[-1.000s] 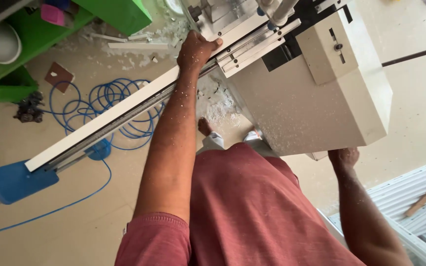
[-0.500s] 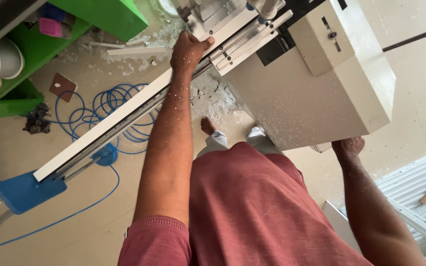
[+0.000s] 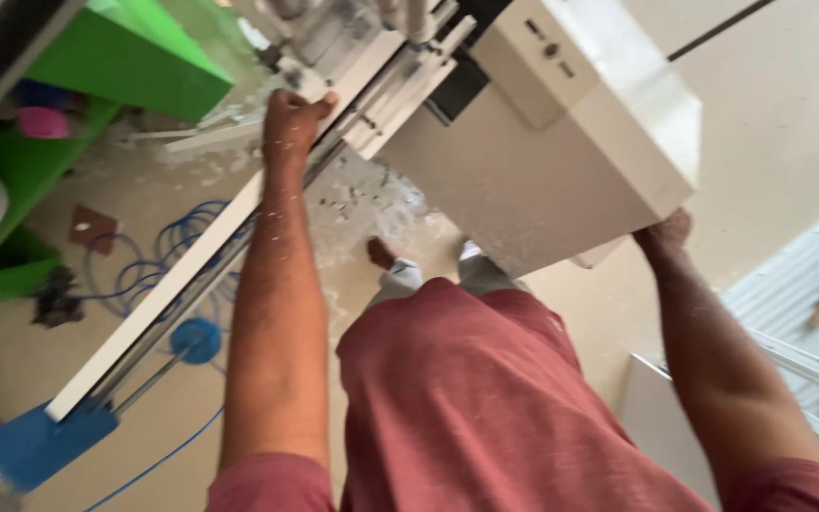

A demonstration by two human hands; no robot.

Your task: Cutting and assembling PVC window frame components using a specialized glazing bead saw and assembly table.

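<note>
Head view: the left hand [image 3: 291, 118] wraps its fingers around the long white plastic profile strip [image 3: 191, 275], which lies slanting on the machine's support rail. The right hand [image 3: 664, 232] grips the lower corner of the boxy white cutting machine [image 3: 561, 142]. Keeping the strip pressed flat looks wise.

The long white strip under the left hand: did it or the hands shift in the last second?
Little changed. The left hand stays pressed on the long white strip near the machine head, and the right hand remains at the cream machine cabinet corner. Only the camera's view drifted; the strip shows no clear movement.
</note>
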